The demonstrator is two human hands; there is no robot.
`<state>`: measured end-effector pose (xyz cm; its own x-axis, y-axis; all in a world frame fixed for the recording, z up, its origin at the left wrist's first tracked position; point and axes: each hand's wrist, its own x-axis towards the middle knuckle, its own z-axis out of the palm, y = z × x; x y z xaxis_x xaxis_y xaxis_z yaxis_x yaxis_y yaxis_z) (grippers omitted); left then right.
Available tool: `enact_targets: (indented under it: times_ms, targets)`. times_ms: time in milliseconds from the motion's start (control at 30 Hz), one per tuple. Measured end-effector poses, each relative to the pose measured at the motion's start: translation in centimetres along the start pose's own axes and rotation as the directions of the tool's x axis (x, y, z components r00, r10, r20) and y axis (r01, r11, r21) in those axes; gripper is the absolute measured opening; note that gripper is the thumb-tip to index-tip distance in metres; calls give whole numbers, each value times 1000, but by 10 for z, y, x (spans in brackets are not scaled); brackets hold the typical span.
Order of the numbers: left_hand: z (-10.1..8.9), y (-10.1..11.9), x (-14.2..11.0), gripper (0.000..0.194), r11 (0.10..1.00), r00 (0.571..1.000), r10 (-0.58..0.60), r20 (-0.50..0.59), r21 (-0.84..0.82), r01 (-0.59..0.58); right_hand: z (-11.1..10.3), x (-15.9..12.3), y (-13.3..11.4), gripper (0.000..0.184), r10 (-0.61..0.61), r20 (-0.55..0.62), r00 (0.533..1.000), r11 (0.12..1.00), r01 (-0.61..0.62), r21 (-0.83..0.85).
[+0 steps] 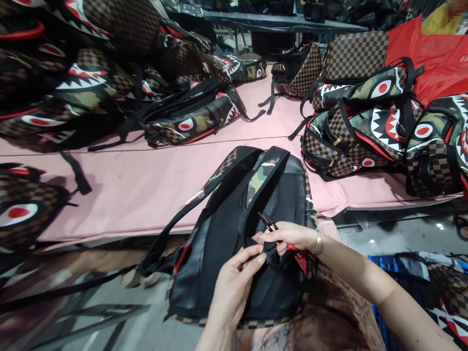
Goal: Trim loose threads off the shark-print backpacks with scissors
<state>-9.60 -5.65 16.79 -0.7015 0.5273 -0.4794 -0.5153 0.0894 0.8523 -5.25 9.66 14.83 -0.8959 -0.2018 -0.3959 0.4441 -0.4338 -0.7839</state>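
Note:
A black-backed backpack [215,263] with brown checkered edges lies back side up, its lower end toward me and its top on the pink table. My left hand [234,278] pinches a black shoulder strap [269,252] near its lower end, thumb against fingers. My right hand [294,235], with a bracelet at the wrist, is closed around a pair of small scissors [268,222]. The dark blades point up and left, away from the strap. The right fingers also touch the strap beside my left fingertips. Part of the scissors' handle is hidden in the palm.
The pink table [135,190] carries a heap of shark-mouth backpacks [84,92] at the left and several more backpacks [358,131] at the right. Red sheeting [431,58] covers the back right. A blue crate [380,317] with bags stands low at the right.

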Motion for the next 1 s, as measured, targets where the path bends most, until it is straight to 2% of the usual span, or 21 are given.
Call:
enact_targets:
  times_ms: [100,200,333,467,533,600,700,767,833,900,1000]
  targets:
    - [1,-4,1,30,1000,1000,-1,17,-8,2,12,-8,-3,34,-199,-154,968,935,140,-327]
    - [1,-11,2,29,998,999,50,-23,31,-49,19,-14,-6,36,-322,-215,922,825,162,-541]
    - [2,-15,3,29,990,990,130,-60,70,-126,17,-12,-2,40,-261,-256,931,858,102,-504]
    - [4,-14,2,31,991,988,133,-82,46,-129,18,-11,-1,43,-275,-354,894,848,51,-528]
    - [6,-12,1,31,993,989,115,-89,10,-115,23,-14,-3,41,-318,-377,870,843,76,-533]
    - [7,-11,1,30,994,990,103,-93,-27,-106,29,-18,-4,36,-411,-391,823,809,131,-574]
    - [8,-9,0,28,994,993,88,-82,-64,-94,33,-25,-2,29,-567,-424,706,711,160,-685]
    - [9,-9,-1,27,993,995,79,-63,-80,-84,31,-29,1,19,-608,-497,619,708,139,-693]
    - [9,-8,-2,27,993,997,63,-43,-97,-67,27,-35,3,15,-593,-570,569,748,129,-651]
    - [8,-8,-3,27,992,999,41,-24,-120,-44,25,-46,3,15,-562,-582,588,770,115,-627]
    - [6,-9,-4,28,988,1000,20,-12,-155,-22,28,-66,5,10,-544,-507,669,747,109,-656]
